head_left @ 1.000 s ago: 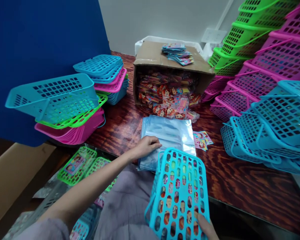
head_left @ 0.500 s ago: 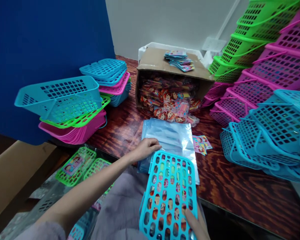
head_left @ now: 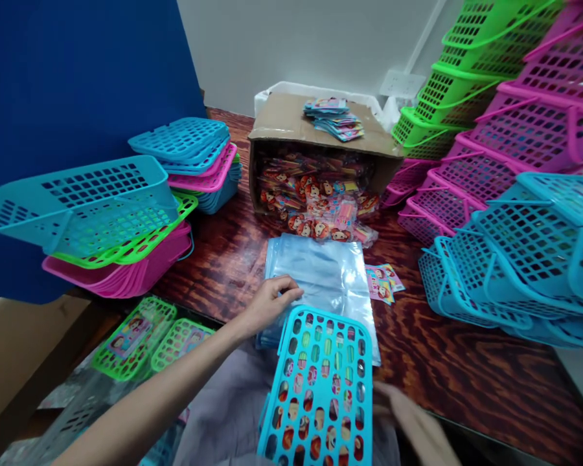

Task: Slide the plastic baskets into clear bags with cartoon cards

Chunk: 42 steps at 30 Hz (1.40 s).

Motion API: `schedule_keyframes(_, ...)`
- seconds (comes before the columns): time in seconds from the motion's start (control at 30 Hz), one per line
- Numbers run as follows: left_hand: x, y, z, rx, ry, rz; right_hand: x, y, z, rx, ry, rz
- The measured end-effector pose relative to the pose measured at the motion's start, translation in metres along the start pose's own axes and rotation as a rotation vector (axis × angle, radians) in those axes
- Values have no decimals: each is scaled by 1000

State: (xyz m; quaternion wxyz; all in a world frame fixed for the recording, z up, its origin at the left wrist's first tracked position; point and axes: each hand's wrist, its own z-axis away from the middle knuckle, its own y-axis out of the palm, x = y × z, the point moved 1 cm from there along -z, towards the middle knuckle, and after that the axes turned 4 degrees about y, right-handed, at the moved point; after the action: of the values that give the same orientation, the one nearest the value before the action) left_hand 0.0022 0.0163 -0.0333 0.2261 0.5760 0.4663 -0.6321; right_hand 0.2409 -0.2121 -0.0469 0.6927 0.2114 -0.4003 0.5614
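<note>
A blue lidded basket (head_left: 320, 388) filled with small toys tilts over my lap and the table's front edge. My left hand (head_left: 274, 301) is over the clear plastic bags (head_left: 315, 262), just above the basket's top left corner, its fingers curled; whatever they pinch is too small to make out. Beside the basket's right edge, my right hand (head_left: 398, 408) is blurred, its fingers partly behind the basket. Colourful cards (head_left: 381, 281) lie right of the bags.
An open carton (head_left: 282, 123) of packaged toys, cards on top, stands at the back. Stacked baskets and lids (head_left: 111, 194) are on the left; tall stacks of green, pink and blue baskets (head_left: 525, 252) are on the right. Green-lidded baskets (head_left: 136, 336) sit below left.
My right hand has moved off the front of the lid to the basket's right side. My left hand stays near the bags. The view has shifted slightly.
</note>
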Motion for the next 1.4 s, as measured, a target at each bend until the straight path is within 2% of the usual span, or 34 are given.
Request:
schedule_keyframes(0.07, -1, 1, -2, 2, -13, 12, 33, -12, -20, -103, -125, 147)
schedule_keyframes(0.13, -2, 2, -3, 4, -26, 23, 71, -9, -42, -120, -297, 256)
schedule_keyframes(0.17, -2, 3, -3, 5, -33, 27, 88, -3, -54, -65, -370, 316)
schedule_keyframes(0.2, -3, 4, -3, 4, -40, 30, 103, 6, -65, 52, -400, 373)
schedule_keyframes(0.27, -3, 5, -3, -2, -52, 34, 124, 25, -87, 274, -386, 419)
schedule_keyframes(0.37, -3, 6, -2, -22, -71, 33, 136, 46, -112, 452, -336, 455)
schedule_keyframes(0.53, 2, 6, -3, -28, -94, 20, 135, 55, -127, 568, -337, 516)
schedule_keyframes(0.73, -1, 5, -9, 38, -81, -59, 139, 56, -120, 465, -436, 552)
schedule_keyframes(0.9, -22, 3, -15, 54, 33, -220, 144, 56, -108, 331, -576, 634)
schedule_keyframes(1.07, -46, 12, -39, 323, 162, -696, 145, 58, -103, 212, -719, 731)
schedule_keyframes(1.2, -54, 16, -53, 409, 217, -826, 144, 57, -94, 127, -832, 815)
schedule_keyframes(1.4, -55, -3, -30, 376, 259, -976, 133, 47, -74, -50, -1079, 1059)
